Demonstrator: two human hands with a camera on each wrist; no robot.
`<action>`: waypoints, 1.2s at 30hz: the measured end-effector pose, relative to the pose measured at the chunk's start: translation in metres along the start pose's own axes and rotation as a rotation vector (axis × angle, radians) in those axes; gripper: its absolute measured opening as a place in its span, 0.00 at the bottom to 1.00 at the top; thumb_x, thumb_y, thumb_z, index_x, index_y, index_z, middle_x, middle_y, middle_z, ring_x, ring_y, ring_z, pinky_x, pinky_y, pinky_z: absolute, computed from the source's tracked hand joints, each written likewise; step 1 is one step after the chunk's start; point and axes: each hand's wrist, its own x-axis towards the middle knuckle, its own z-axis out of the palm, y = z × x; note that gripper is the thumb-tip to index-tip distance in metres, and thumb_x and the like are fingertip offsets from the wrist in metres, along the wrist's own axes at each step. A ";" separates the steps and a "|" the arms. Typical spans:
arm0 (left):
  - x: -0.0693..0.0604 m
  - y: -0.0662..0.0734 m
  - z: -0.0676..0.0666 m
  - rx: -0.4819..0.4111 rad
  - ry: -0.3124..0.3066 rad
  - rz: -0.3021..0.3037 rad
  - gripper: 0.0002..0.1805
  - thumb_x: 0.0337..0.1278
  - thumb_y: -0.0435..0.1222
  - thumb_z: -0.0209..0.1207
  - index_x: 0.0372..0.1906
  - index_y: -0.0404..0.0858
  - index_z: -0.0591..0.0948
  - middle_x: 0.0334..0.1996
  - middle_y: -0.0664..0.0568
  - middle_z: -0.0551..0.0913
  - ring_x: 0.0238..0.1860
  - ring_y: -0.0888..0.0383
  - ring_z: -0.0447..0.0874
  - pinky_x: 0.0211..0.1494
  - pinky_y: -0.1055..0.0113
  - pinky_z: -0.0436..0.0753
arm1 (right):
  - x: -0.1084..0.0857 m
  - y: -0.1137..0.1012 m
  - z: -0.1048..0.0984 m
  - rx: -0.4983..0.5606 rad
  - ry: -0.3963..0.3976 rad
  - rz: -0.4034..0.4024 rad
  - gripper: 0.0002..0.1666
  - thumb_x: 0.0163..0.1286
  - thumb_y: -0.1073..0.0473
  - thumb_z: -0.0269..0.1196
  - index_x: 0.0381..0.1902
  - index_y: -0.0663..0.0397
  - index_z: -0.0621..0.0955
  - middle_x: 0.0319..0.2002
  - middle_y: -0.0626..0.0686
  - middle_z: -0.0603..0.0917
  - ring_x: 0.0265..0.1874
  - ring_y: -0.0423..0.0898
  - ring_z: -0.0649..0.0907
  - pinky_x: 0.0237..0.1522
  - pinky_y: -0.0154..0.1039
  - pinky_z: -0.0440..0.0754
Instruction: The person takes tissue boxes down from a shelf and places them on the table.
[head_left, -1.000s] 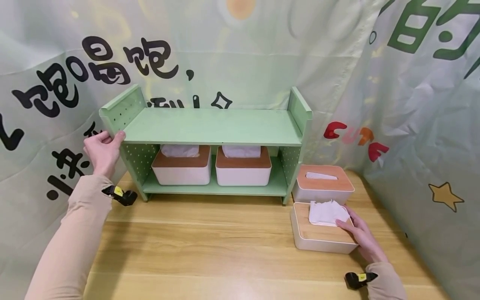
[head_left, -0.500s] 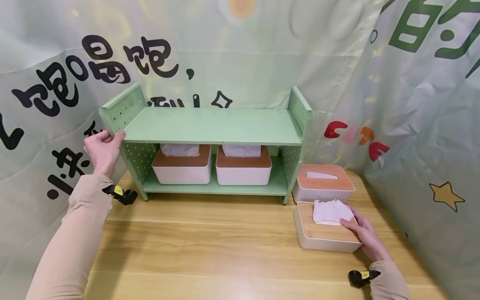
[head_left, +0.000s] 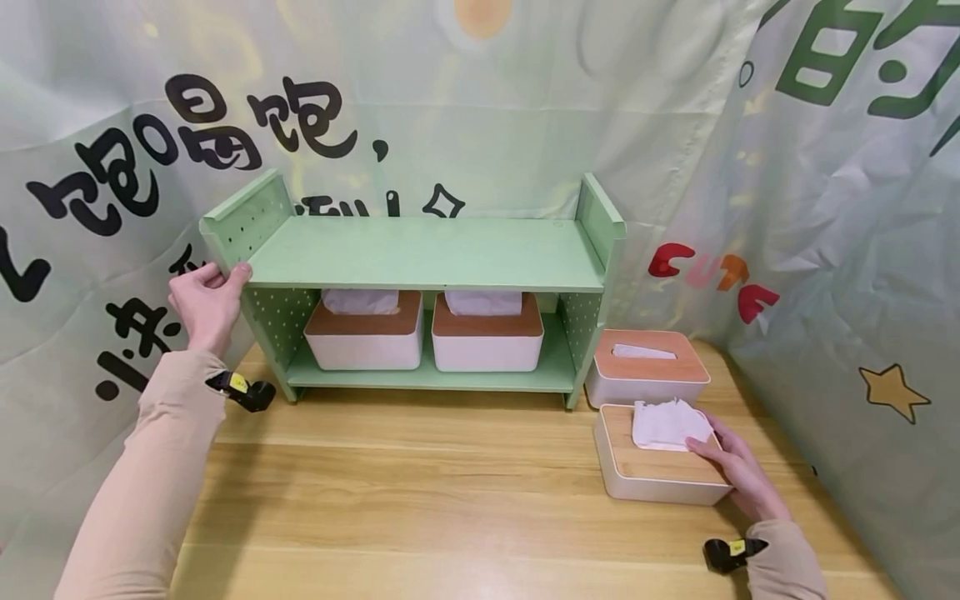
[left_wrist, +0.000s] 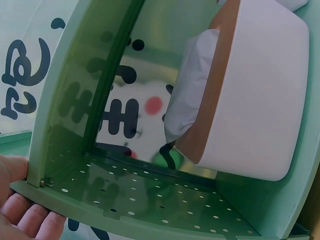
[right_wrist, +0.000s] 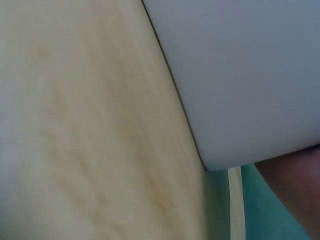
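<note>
My left hand [head_left: 206,307] grips the left side panel of a green two-tier shelf [head_left: 420,250], thumb on the front edge where the upper board meets it. In the left wrist view, the fingers [left_wrist: 32,217] curl round the perforated panel. At the right, my right hand [head_left: 750,483] holds a white tissue box [head_left: 660,468] with a wooden lid by its right side, thumb on top near the tissue. The right wrist view shows this box's white wall [right_wrist: 250,85] on the table, with part of the hand behind.
Two similar tissue boxes, left [head_left: 363,350] and right [head_left: 487,352], stand on the lower shelf board. Another tissue box [head_left: 648,388] sits right of the shelf, just behind the held one. A printed curtain [head_left: 480,125] encloses the wooden table [head_left: 420,492] at back and sides.
My right hand has shifted the front tissue box slightly to the right along the table, more slowly of late. The left hand and the shelf have stayed in place.
</note>
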 end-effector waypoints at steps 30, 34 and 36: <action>0.000 0.000 0.000 -0.013 -0.002 -0.007 0.26 0.61 0.42 0.66 0.63 0.38 0.79 0.14 0.82 0.74 0.24 0.80 0.77 0.34 0.88 0.76 | 0.001 -0.002 -0.006 -0.006 -0.023 0.093 0.47 0.80 0.54 0.52 0.80 0.64 0.37 0.80 0.69 0.35 0.62 0.13 0.56 0.56 0.09 0.59; 0.001 0.000 0.001 -0.017 -0.003 -0.009 0.26 0.61 0.42 0.66 0.63 0.38 0.79 0.14 0.82 0.74 0.24 0.80 0.77 0.33 0.88 0.76 | 0.001 -0.002 -0.006 -0.006 -0.024 0.110 0.47 0.80 0.53 0.52 0.80 0.62 0.37 0.80 0.67 0.34 0.69 0.21 0.51 0.56 0.09 0.58; 0.001 0.000 0.001 -0.023 -0.005 -0.010 0.26 0.61 0.41 0.66 0.63 0.38 0.79 0.14 0.83 0.74 0.24 0.81 0.77 0.33 0.88 0.76 | 0.001 -0.003 -0.006 -0.012 -0.018 0.105 0.47 0.80 0.54 0.52 0.80 0.63 0.37 0.80 0.68 0.34 0.67 0.18 0.53 0.56 0.09 0.59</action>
